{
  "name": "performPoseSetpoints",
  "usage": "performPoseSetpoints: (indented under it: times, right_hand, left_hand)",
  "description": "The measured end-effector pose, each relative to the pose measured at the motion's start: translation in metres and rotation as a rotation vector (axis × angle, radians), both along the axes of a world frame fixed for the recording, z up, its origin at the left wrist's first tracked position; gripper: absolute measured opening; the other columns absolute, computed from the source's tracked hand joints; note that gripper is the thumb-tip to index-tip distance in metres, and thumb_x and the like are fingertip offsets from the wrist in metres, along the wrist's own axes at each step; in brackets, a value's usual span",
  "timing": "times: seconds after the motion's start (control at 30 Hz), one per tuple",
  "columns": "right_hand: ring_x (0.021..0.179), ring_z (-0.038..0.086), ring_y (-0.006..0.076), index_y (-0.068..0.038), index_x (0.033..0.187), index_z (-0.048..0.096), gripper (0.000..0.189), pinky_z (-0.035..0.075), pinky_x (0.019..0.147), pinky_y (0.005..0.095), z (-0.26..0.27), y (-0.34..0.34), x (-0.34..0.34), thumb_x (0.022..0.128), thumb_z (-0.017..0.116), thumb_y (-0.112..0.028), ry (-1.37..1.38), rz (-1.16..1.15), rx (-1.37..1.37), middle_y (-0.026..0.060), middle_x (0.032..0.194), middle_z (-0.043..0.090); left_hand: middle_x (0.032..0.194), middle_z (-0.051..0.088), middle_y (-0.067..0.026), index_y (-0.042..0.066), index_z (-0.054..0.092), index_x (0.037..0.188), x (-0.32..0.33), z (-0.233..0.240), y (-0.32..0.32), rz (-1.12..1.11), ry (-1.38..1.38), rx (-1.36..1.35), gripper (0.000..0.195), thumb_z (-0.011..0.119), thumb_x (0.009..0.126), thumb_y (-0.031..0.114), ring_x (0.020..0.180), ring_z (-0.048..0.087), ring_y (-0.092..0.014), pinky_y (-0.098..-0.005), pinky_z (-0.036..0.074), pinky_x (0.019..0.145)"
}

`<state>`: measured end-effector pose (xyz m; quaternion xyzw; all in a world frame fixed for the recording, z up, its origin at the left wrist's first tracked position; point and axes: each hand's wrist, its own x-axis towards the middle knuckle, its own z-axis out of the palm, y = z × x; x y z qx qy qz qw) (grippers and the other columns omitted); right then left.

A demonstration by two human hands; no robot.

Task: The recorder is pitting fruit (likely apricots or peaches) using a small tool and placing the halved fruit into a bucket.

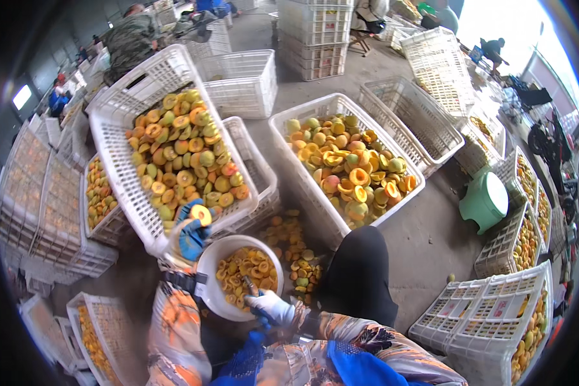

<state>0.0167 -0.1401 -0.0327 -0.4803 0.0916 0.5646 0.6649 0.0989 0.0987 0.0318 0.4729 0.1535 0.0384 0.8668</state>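
My left hand (191, 234), in a blue-coated work glove, holds up an apricot half (201, 215) with its cut side showing. It is at the near edge of a tilted white plastic crate (120, 193) of halved apricots. My right hand (271, 309), in a white and blue glove, grips a small tool with a wooden handle (252, 286); its metal end points over a white bucket (207, 260). Inside the bucket lie many apricot pieces (241, 265). What kind of tool it is, I cannot tell.
Another white crate (309, 198) of apricot halves stands ahead to the right. Loose apricots (301, 270) lie on the floor beside my dark-trousered knee. A green plastic stool (485, 200) and more filled crates (502, 241) stand at the right. People sit farther back.
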Motion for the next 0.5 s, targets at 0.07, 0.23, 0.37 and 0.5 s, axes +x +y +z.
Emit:
performPoseSetpoints:
  times: [0.07,0.23,0.37,0.5]
  right_hand:
    - [0.034,0.042,0.0139,-0.007,0.082,0.048,0.022,0.036,0.031,0.0288,0.006,-0.001,-0.006,0.084,0.056,-0.028,-0.133,0.003,0.025,0.0015,0.054,0.047]
    - [0.042,0.041,0.0076,-0.006,0.093,0.05,0.012,0.035,0.039,0.023,-0.012,-0.003,-0.005,0.086,0.053,-0.016,-0.65,-0.217,-0.189,-0.002,0.054,0.045]
    - [0.057,0.051,0.0107,-0.003,0.094,0.05,0.021,0.044,0.053,0.0266,0.006,0.01,-0.021,0.082,0.06,-0.017,-1.013,-0.096,-0.19,0.0035,0.07,0.055]
    - [0.065,0.057,0.018,-0.002,0.097,0.05,0.026,0.047,0.06,0.0305,-0.016,0.008,-0.022,0.081,0.061,-0.018,-1.09,-0.059,-0.273,0.0094,0.076,0.059]
  left_hand:
    - [0.086,0.058,-0.0099,0.007,0.049,0.117,-0.045,0.018,-0.028,0.026,-0.018,-0.207,0.041,0.056,0.078,0.018,0.066,0.055,-0.016,-0.0241,0.045,0.055]
    - [0.076,0.059,-0.0102,0.0,0.054,0.105,-0.072,-0.03,-0.071,0.014,0.114,-0.457,0.047,0.045,0.085,0.042,0.05,0.047,-0.013,-0.0221,0.036,0.041]
    - [0.07,0.061,-0.0082,-0.002,0.057,0.098,-0.107,-0.055,-0.073,0.054,0.069,-0.221,0.063,0.038,0.086,0.058,0.047,0.05,-0.011,-0.0199,0.037,0.038]
    - [0.072,0.062,-0.0099,0.0,0.058,0.093,-0.095,-0.066,-0.099,0.137,0.079,0.018,0.056,0.041,0.088,0.053,0.053,0.056,-0.014,-0.0224,0.044,0.042]
